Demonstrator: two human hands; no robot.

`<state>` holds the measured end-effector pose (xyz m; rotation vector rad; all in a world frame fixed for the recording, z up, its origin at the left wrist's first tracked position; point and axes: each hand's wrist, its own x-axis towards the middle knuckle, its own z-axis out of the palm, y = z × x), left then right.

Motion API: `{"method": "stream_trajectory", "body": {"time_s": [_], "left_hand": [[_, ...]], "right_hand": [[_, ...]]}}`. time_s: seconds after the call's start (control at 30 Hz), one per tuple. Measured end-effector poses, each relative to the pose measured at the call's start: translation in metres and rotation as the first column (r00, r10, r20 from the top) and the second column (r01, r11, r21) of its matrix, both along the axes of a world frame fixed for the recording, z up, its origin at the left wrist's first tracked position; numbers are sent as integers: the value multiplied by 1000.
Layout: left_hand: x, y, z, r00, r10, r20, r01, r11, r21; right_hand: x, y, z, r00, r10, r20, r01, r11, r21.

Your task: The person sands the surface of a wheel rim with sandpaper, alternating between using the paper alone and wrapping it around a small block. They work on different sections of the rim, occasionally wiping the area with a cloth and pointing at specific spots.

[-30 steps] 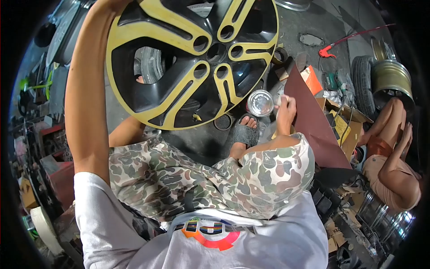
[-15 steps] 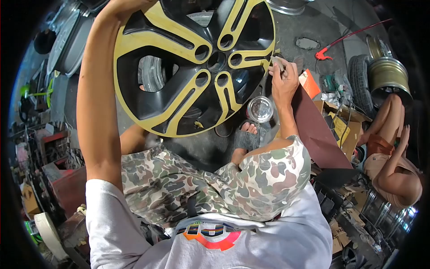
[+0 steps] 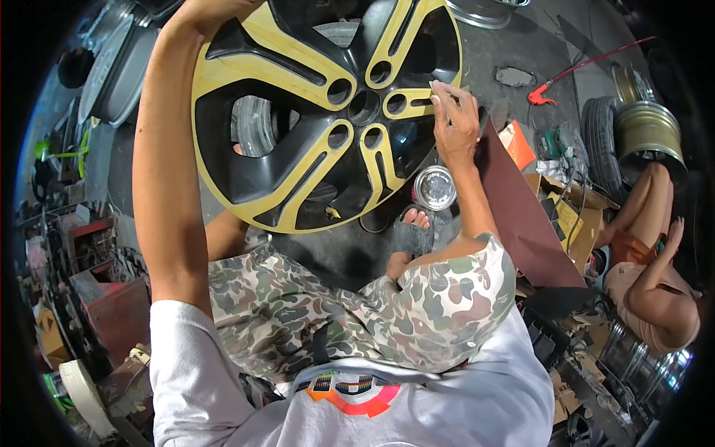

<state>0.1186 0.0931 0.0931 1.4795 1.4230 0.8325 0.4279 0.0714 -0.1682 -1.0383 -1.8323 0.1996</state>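
A black alloy wheel [image 3: 246, 182] with yellow spoke faces and a yellow lip stands tilted before my knees. At its upper left edge my left hand [image 3: 217, 10] lies against the rim, its fingers cut off by the top of the view. My right hand [image 3: 457, 127] is over the right-hand spoke [image 3: 411, 104], fingertips pinched at the spoke's outer end. Between them is a small greyish piece that looks like sandpaper, mostly covered by the fingers. Just below that hand, a clear-lidded round tub [image 3: 434, 188] stands by my sandalled foot [image 3: 414, 227].
A maroon sheet [image 3: 521, 216] leans right of my forearm, beside an open cardboard box [image 3: 588, 223]. A red air gun [image 3: 540, 97] with its hose lies on the floor. Farther right are a tyre [image 3: 602, 145], a gold wheel [image 3: 649, 127] and a seated person [image 3: 648, 290]. Clutter fills the left side.
My right hand has moved left from the wheel's outer edge onto the right spoke, fingers now pointing inward. The wheel appears slightly farther right and lower; my left hand stays at its edge.
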Motion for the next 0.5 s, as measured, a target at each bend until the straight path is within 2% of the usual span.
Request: {"method": "stream_trajectory", "body": {"time_s": [0.03, 0.13, 0.2, 0.27, 0.33, 0.43, 0.5], "left_hand": [[2, -1, 1, 1000, 8, -3, -8, 1000, -1], [-3, 1, -2, 999, -51, -1, 51, 998, 42], [-2, 1, -3, 999, -44, 14, 44, 999, 22], [-5, 2, -3, 999, -28, 31, 28, 999, 16], [-6, 6, -7, 997, -75, -7, 75, 996, 39], [-10, 12, -12, 997, -71, 30, 71, 997, 11], [-15, 10, -12, 995, -95, -7, 95, 995, 25]], "right_hand": [[-2, -1, 2, 999, -27, 36, 26, 1000, 11], [-35, -28, 25, 998, 67, 12, -67, 997, 33], [-27, -25, 21, 996, 83, 32, -85, 995, 50], [-14, -9, 17, 985, -112, 128, 107, 993, 46], [-13, -9, 22, 977, -162, 141, 156, 986, 51], [-32, -29, 26, 999, 11, 50, -13, 999, 46], [-31, -30, 24, 998, 44, 45, -43, 998, -36]]}}
